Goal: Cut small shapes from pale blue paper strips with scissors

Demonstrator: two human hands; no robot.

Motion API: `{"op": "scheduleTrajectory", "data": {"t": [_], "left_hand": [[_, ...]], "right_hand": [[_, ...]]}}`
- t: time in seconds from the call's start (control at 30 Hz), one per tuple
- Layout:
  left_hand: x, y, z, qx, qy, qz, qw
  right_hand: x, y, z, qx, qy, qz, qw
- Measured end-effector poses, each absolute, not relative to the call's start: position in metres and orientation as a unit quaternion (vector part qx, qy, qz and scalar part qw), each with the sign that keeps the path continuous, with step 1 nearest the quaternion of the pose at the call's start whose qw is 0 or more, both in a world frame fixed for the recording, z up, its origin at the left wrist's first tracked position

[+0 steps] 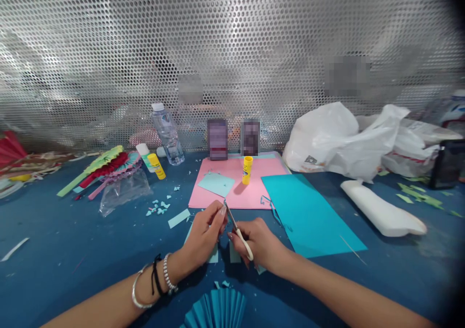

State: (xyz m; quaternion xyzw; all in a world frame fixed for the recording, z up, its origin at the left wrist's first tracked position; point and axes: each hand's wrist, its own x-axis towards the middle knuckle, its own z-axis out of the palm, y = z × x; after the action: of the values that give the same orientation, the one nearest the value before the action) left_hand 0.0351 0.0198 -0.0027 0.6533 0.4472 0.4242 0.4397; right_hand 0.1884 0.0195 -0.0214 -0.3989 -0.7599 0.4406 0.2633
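My right hand (256, 241) grips a pair of scissors (242, 238) with pale handles, its blades pointing up and left. The blade tips meet my left hand (208, 224), whose thumb and fingers pinch a small bit of blue paper (225, 203). Most of that bit is hidden by the fingers. Light blue paper pieces (235, 254) lie under and between my hands. Below them is a pleated blue paper fan (218, 308). Beyond my hands, pink sheets (203, 197) carry a light blue sheet (217, 184) and an upright yellow glue stick (247, 170).
A blue sheet (312, 216) lies to the right, near a white curved object (381, 209) and white plastic bags (334, 139). At left are folded paper fans (105, 170), another glue stick (156, 166) and a water bottle (167, 134). A perforated metal panel (232, 52) closes the back.
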Motion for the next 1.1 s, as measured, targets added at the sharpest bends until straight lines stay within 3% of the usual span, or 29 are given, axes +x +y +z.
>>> {"op": "scheduleTrajectory", "data": {"t": [0.8, 0.93, 1.03, 1.1], "left_hand": [[0.031, 0.019, -0.007, 0.656, 0.452, 0.455, 0.397], [0.027, 0.019, -0.012, 0.663, 0.451, 0.459, 0.381], [0.027, 0.019, -0.012, 0.665, 0.460, 0.455, 0.372], [0.027, 0.020, -0.012, 0.667, 0.465, 0.449, 0.371]], "right_hand": [[0.194, 0.025, -0.008, -0.425, -0.704, 0.502, 0.268], [0.215, 0.039, 0.016, -0.470, -0.776, 0.348, 0.233], [0.234, 0.045, 0.033, -0.502, -0.841, 0.146, 0.140], [0.247, 0.045, 0.041, -0.468, -0.874, 0.110, 0.073]]}}
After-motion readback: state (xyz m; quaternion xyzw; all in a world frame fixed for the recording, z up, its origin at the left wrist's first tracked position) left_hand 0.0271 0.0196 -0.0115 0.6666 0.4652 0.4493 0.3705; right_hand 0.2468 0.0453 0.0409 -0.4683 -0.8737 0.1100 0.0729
